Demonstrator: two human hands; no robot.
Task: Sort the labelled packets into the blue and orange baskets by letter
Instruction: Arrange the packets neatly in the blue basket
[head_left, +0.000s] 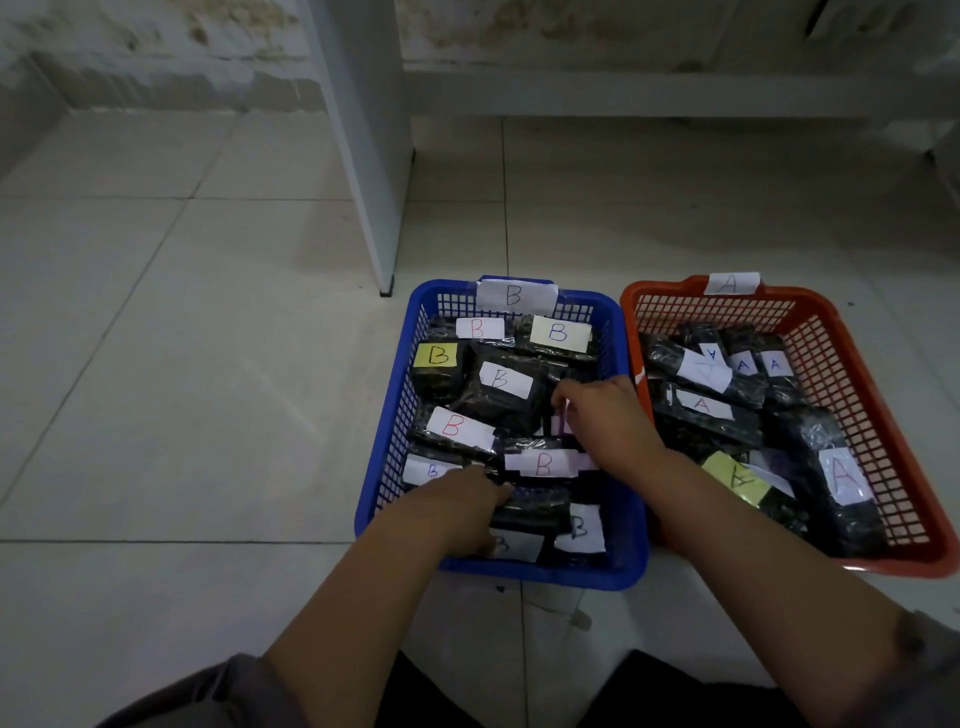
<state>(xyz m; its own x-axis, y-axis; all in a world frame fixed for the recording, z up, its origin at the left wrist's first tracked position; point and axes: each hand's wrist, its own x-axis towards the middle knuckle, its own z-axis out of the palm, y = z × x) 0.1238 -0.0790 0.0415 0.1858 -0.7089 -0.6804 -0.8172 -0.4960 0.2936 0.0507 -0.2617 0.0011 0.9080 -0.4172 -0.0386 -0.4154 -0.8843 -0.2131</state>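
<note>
Left hand: the left hand (457, 501) reaches into the near left part of the blue plastic mesh basket (387, 441), its fingers down among the dark packets; they are hidden from view, so I cannot tell whether they grip anything.
Right hand: the right hand (605, 421) is over the right side of the same basket, fingers curled and pinching a packet with a pale purple label (560, 426) that is mostly hidden under the hand.
Blue basket: it sits on the pale tiled floor (182, 364), just left of the orange plastic mesh basket (852, 374), the 2 rims close side by side; a white paper tag marked B (515, 296) hangs on its far rim.
Packets in blue basket: dark plastic-wrapped packets with B labels fill it, among them 1 with a white label and red B (457, 427) near the left, 1 with a yellow label (437, 355) at the far left and 1 with a pale label and blue B (560, 332) at the far right.
Orange basket: it holds dark packets labelled A, including 1 with a yellow label (733, 477) near its near left side and 1 with a red A (844, 477) near the right wall; a white tag marked A (731, 283) is on its far rim.
Beyond: a white upright panel (363, 156) stands on the floor past the blue basket.
</note>
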